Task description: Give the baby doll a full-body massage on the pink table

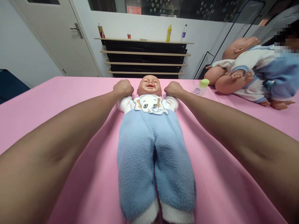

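Observation:
A baby doll (pixel 149 87) lies on its back on the pink tabletop (pixel 93 186), head away from me. It wears fleecy blue trousers (pixel 137 149) and a white top with an elephant patch (pixel 150 104) at the chest. My left hand (pixel 123 88) is closed around the end of the doll's arm on the left, level with its head. On the other side, my right hand (pixel 173 89) is wrapped around the other arm's end. Both of the doll's hands are hidden inside my fists. Its white sleeves are bent upward beside the head.
At right, more dolls (pixel 243 68) lie piled on the table, near a partly visible person (pixel 289 40). A bottle with a green cap (pixel 205 82) is beyond my right forearm. Behind the table stands a shelf rack (pixel 146 53) holding bottles; a door (pixel 53 34) is at left.

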A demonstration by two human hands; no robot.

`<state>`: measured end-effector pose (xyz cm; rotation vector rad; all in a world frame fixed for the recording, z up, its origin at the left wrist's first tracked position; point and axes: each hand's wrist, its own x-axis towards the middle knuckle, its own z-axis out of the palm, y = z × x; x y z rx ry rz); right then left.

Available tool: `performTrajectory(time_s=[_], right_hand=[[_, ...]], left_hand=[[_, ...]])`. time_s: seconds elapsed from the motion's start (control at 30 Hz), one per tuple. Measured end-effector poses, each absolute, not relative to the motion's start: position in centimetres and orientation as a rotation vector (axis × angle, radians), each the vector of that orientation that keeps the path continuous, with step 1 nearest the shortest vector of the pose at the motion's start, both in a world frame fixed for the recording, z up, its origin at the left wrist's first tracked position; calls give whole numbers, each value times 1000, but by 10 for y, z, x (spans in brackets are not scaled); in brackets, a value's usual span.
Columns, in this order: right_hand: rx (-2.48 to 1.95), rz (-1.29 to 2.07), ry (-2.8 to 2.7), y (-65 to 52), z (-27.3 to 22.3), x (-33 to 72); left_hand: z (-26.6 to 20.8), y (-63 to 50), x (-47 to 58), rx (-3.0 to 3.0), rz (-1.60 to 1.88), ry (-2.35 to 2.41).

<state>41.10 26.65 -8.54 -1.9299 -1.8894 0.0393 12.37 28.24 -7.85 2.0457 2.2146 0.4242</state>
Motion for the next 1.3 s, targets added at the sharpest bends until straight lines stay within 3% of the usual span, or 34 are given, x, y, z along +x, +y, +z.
performTrajectory(time_s=[0.17,0.4,0.73,0.97,1.3], right_hand=[[-1917,-56,-1777,219,-48,421],[-1771,-151,-1739,97,-3,435],[-1856,-8,-1866,-37,-78,432],[-1847,38,-1923,-50,-85,432],[-1559,-299,-1827,67,9,442]], left_hand=[[-43,233,103,2087,735,2160],[-2,114,71,2256,729,2084],[-70,-28,75,2380,489,2013],[-69,-34,75,2292,437,1990],[29,79,75,2424,700,1946]])
